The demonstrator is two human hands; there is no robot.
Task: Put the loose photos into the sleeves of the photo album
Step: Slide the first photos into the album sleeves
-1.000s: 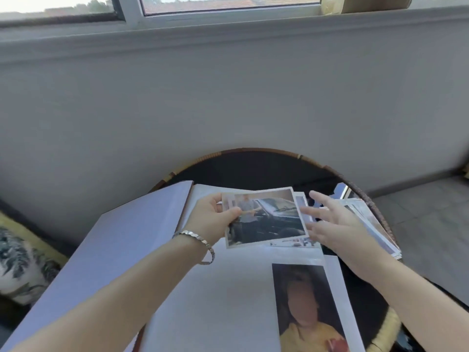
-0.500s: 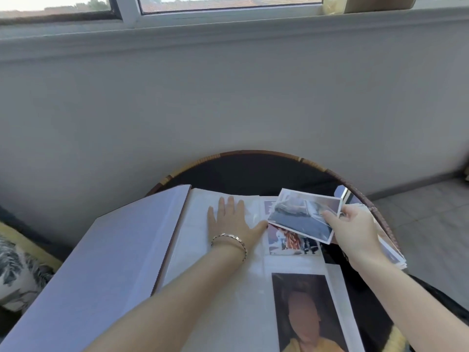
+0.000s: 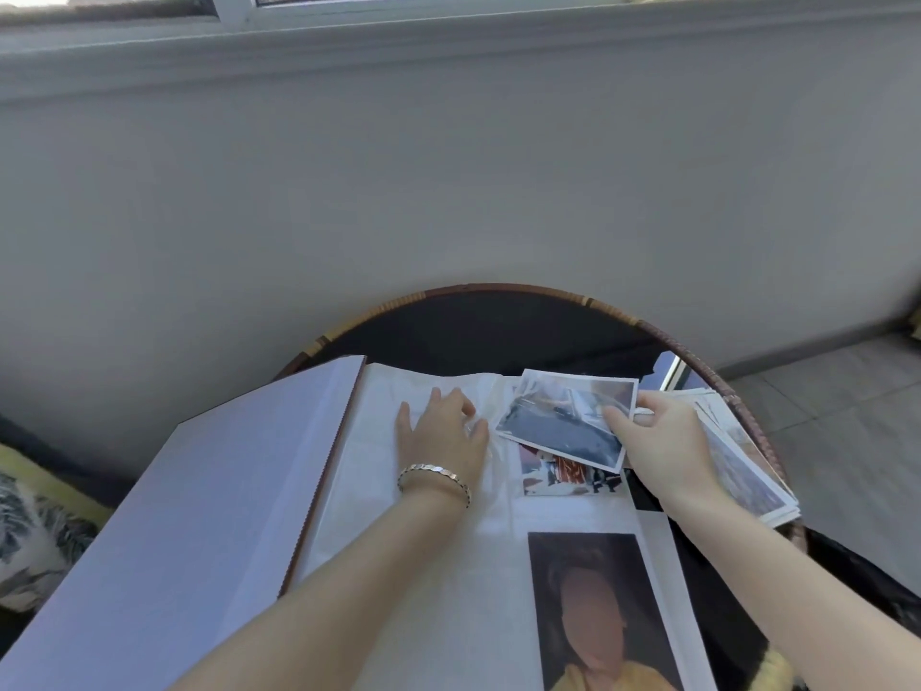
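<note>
**While the left grip pins the page, the right holds a print over the sleeves**

Since the portrait [image 3: 593,610] nearest me on the album [image 3: 423,566] is already sleeved, I judge a farther pocket to be the target. My left grip [image 3: 441,436] lies flat on the album, fingers unclenched at the crinkled film, holding nothing. Just right of it, my right grip [image 3: 663,441] pinches the car photo [image 3: 563,421] by its right edge, tilted above a sleeved print [image 3: 568,473]. The photo looks light, thin, bendy and glossy, so edge holds suit it. The film mouth may snag a corner. Right of the album fans the loose stack [image 3: 742,466]; beyond the album, the table [image 3: 498,290].
</note>
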